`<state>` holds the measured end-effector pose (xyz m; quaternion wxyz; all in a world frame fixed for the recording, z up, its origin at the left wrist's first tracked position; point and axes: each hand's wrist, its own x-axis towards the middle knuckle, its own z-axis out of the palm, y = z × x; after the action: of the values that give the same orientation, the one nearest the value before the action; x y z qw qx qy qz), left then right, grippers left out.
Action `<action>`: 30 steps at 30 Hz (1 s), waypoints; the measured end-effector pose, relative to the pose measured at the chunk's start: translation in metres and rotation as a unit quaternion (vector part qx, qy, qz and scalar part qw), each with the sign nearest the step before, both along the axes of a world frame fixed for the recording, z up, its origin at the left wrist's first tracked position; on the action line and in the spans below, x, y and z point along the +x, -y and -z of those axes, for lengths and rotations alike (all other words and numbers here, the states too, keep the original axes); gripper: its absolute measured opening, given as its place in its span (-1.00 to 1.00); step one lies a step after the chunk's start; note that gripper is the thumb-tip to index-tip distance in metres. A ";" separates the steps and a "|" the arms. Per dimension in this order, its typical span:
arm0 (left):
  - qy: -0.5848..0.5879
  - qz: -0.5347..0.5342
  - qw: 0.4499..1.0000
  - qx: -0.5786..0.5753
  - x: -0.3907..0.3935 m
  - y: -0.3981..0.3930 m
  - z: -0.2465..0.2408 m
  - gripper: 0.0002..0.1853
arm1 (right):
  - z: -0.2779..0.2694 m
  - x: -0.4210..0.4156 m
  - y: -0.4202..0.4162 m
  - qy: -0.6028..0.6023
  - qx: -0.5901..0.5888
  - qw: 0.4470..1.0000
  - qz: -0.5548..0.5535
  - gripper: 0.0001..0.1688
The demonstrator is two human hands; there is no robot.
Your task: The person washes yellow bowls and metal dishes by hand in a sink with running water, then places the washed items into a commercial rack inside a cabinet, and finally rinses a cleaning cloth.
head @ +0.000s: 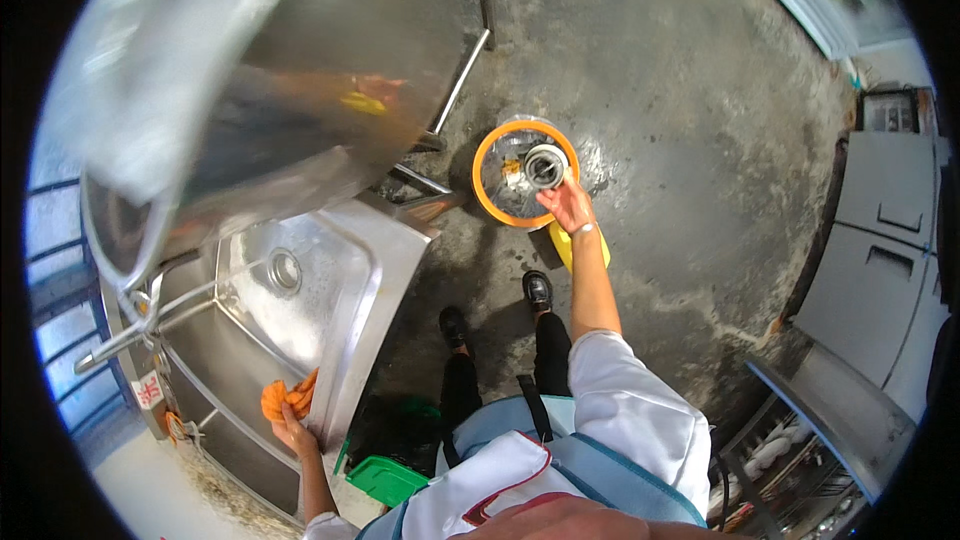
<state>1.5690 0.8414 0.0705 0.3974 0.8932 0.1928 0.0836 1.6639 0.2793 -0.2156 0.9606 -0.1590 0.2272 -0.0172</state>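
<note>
My right hand (pixel 570 208) is stretched out over a waste bin with an orange rim (pixel 486 204) and a clear plastic liner. It grips a round metal sink strainer (pixel 545 166) by the edge, held above the bin's opening. Small scraps of orange and white refuse (pixel 513 174) show inside the liner. At the sink's near side, my left hand (pixel 294 431) clutches a bunched orange cloth (pixel 289 396). The stainless-steel sink (pixel 349 300) has a basin with a round drain (pixel 284 270).
A large steel surface (pixel 360 37), partly blurred, looms at upper left. Beneath my right forearm stands a yellow container (pixel 561 244). A green plastic container (pixel 386 480) sits near my left side. Grey cabinet doors (pixel 885 187) and a rack of utensils (pixel 795 472) line the right.
</note>
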 end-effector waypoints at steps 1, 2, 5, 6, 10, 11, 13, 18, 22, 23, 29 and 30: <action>0.009 0.000 1.000 0.009 0.000 0.005 -0.003 -0.68 | -0.048 -0.002 0.001 0.030 -0.115 0.992 -0.028 -0.74; -0.001 -0.011 1.000 0.010 0.003 0.009 -0.007 -0.69 | -0.099 -0.005 -0.002 -0.001 -0.286 0.956 -0.068 -0.78; 0.034 0.034 0.992 -0.119 0.005 0.020 -0.018 -0.73 | -0.250 -0.018 -0.029 0.064 -0.712 0.688 -0.123 -0.86; 0.005 -0.031 0.996 -0.079 0.005 0.021 -0.019 -0.73 | -0.292 -0.020 -0.045 0.070 -0.704 0.695 -0.129 -0.86; 0.035 -0.057 0.998 0.002 0.001 0.016 -0.022 -0.75 | -0.398 -0.007 -0.130 0.233 -0.702 0.637 -0.219 -0.85; 0.030 -0.052 0.992 0.107 -0.002 0.013 -0.021 -0.75 | -0.408 0.001 -0.160 0.253 -0.677 0.640 -0.260 -0.84; 0.044 -0.070 0.996 0.034 -0.004 0.008 -0.019 -0.71 | -0.405 0.030 -0.227 0.324 -0.695 0.564 -0.307 -0.82; -0.008 -0.147 0.984 -0.105 -0.001 0.000 -0.020 -0.75 | -0.311 0.123 -0.414 0.324 -0.729 0.449 -0.403 -0.85; 0.012 -0.162 0.961 -0.225 -0.001 -0.010 -0.030 -0.77 | -0.234 0.164 -0.495 0.333 -0.765 0.433 -0.340 -0.83; 0.024 -0.152 0.962 -0.226 0.000 -0.015 -0.032 -0.78 | -0.222 0.173 -0.507 0.361 -0.768 0.438 -0.297 -0.82; 0.033 -0.055 0.978 -0.197 -0.012 -0.062 -0.048 -0.80 | -0.201 0.207 -0.561 0.330 -0.821 0.360 -0.296 -0.86; 0.046 -0.044 0.980 -0.187 -0.015 -0.071 -0.050 -0.81 | -0.201 0.207 -0.569 0.378 -0.815 0.347 -0.269 -0.87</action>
<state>1.5544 0.9119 0.1203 0.5615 0.7890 0.2260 0.1048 1.8711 0.8488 -0.0147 0.2943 -0.8926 -0.3415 0.0073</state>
